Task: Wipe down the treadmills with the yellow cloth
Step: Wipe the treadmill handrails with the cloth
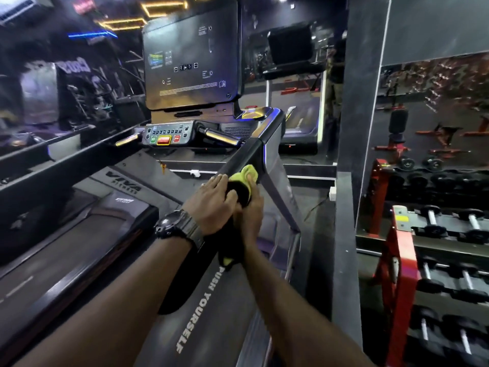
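- Under both hands, the treadmill's right side handrail slopes up toward the console, and the yellow cloth is bunched on the rail just ahead of the fingertips.
- The left hand, with a watch on its wrist, lies over the top of the rail with fingers fairly straight, pressing on a darker fold of cloth. It looks flat, not curled round anything.
- The right hand sits just beside the left, on the rail's outer side, and its fingers appear to wrap the cloth against the rail, though the left hand hides part of that grip.
- A corner of yellow shows below the right wrist, so the cloth seems to trail back along the rail beneath the hands.
- To do this stroke well, I judge that the cloth should be kept wrapped round the rail, not just laid on top, so the underside and outer face get wiped too.
- Even pressure and one long slide toward the console would likely beat short dabs, and the bunched end ahead of the fingers should be flattened so that more fabric meets the rail.
- The opposite handrail, far to the left of the hands, and the belt deck below them look untouched by the cloth now.
- Near the console buttons, lighter pressure seems wise.
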